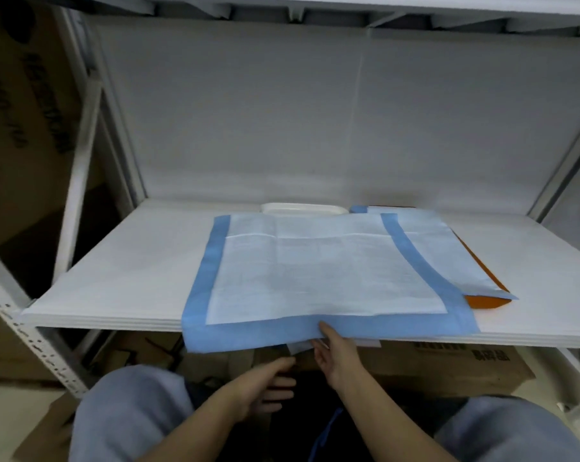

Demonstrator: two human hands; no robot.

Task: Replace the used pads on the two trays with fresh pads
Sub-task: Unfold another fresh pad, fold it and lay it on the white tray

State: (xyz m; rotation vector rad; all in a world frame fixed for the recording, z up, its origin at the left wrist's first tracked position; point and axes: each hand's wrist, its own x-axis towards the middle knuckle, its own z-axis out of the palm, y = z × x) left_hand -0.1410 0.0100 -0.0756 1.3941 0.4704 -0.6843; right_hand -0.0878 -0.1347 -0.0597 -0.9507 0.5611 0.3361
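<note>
Right now: big blue-bordered pad (328, 278) lies flat on the white shelf (115, 278), near edge drooping over the front lip.
Right hand (335, 358) has its thumb on top of that hanging blue edge with fingers underneath, so it looks like a pinch on the border; left hand (265, 385) sits below the shelf, fingers loosely extended, holding nothing visible. Pad covers the white tray (302, 208), only its far rim showing; a second pad (448, 248) overlaps on the right, on the orange tray (482, 300). Judged light, thin, floppy and creased; likely to sag or fold if lifted one-handed. Best taken at the blue border, two corners, and drawn flat.
</note>
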